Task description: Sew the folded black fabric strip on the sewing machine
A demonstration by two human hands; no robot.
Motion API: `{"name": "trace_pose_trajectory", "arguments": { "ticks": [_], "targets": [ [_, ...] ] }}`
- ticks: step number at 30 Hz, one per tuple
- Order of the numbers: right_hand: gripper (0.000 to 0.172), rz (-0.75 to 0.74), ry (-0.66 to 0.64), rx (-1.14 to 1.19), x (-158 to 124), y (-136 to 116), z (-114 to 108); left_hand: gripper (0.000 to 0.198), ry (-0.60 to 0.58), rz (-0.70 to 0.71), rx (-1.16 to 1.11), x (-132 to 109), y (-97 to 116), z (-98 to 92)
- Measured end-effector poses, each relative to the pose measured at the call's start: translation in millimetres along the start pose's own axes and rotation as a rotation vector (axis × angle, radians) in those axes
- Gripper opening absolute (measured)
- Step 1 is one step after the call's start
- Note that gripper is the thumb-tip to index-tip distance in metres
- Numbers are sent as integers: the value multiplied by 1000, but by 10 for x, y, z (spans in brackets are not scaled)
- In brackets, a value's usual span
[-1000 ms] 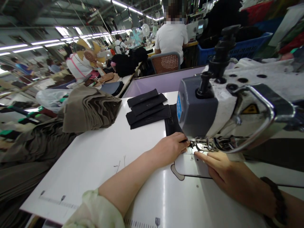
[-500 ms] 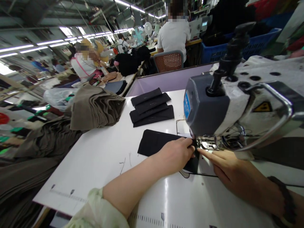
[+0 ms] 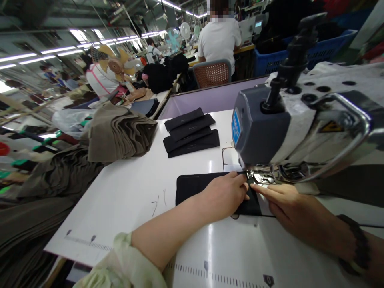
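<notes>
- The left hand (image 3: 225, 192) lies flat, palm down, on a black cloth piece (image 3: 192, 187); its fingers are held together and reach toward the foot of the sewing machine (image 3: 300, 124)
- The right hand (image 3: 288, 208) rests on the bench (image 3: 126, 200) just right of the left hand; its forefinger is stretched out flat with the tip at the right edge of the cloth, beside the left fingertips; it pinches nothing that shows
- The black cloth piece lies flat on the white bench, its long side running left to right; its right end sits under the machine's foot, its left end is bare, and the left hand covers the middle part
- A stack of black cloth pieces (image 3: 190, 132) lies farther back on the bench, well apart from the hands; they overlap one another like steps
- A pile of brown cloth (image 3: 120, 134) sits at the left back corner of the bench and hangs over its edge
- A printed ruler strip (image 3: 216, 276) runs along the near edge of the bench
- A dark bead bracelet (image 3: 354, 248) circles the right wrist; a pale sleeve (image 3: 120, 264) is pushed up the left arm
- A person in a white shirt (image 3: 219, 38) sits with their back turned on a chair (image 3: 213, 72) behind the bench
</notes>
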State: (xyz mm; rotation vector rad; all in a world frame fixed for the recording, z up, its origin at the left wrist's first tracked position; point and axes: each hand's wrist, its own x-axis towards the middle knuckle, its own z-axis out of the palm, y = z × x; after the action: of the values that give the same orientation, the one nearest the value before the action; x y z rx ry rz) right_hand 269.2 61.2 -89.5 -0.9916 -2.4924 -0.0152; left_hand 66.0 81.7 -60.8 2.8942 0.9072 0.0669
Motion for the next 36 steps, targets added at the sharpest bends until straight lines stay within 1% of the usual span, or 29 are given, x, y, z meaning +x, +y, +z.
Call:
{"name": "trace_pose_trajectory", "arguments": {
  "ticks": [4,7,11,14,17,21,24,27,30,36],
  "targets": [
    [37,-4,17,-10,0,-1,-5,24,25,20,44,-7,-11,33],
    [37,-34,1,37,-15,-5,-56,27,20,34,44,-60,57,-5],
    [30,-174,-79,115,-48,-50,-172,26,-40,66,-35,-151,205,-107],
    [30,-220,-55,98,-65,-112,-230,24,-95,88,-46,-180,271,-177],
    [32,-236,-26,82,-77,-153,-231,22,-132,79,-41,-179,281,-232],
    [31,-217,-27,58,-101,-146,-186,20,-154,59,-27,-171,266,-257],
    [30,-200,-50,36,-117,-113,-146,22,-119,52,-13,-165,244,-227],
    [33,-195,-60,3,-117,-75,-104,21,-75,30,-2,-150,202,-189],
    [35,-176,-41,-31,-95,-43,-71,17,-57,13,-18,-122,146,-169],
    [37,-74,10,-94,-23,-22,-39,17,-22,8,-12,-59,21,-130]
  ]
}}
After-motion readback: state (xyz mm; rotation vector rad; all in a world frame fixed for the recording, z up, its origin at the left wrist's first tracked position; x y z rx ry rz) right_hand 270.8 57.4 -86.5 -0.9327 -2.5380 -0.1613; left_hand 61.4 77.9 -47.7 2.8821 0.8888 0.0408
